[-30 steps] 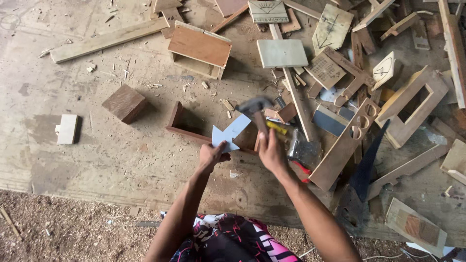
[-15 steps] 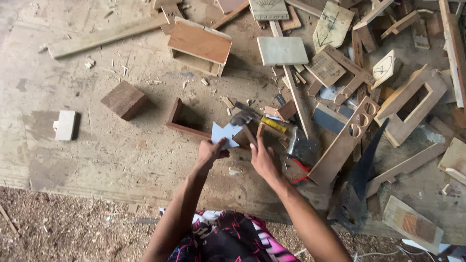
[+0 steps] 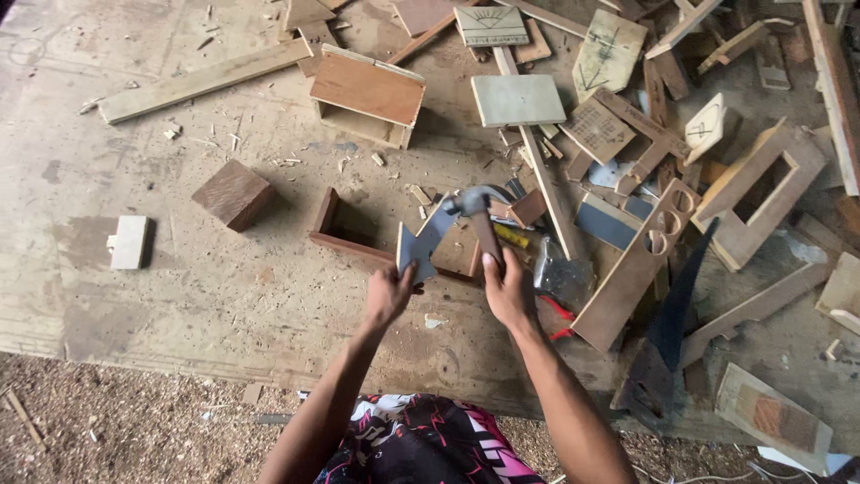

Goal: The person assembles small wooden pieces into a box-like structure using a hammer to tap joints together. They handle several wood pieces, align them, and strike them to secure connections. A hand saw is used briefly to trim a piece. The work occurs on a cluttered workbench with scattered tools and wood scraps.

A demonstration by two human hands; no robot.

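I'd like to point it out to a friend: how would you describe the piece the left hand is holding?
Start at the big worn wooden board that serves as the work surface and find the two bare hands near its lower middle. The left hand grips a flat grey arrow-shaped wooden cutout, just in front of a dark brown open wooden frame. Unlike the plain rectangular offcuts around it, it is pointed and notched.

I see no packages, labels, signs or screens from here; only cut wood pieces, some with pencilled line drawings, lie scattered across the desk [image 3: 179, 296].
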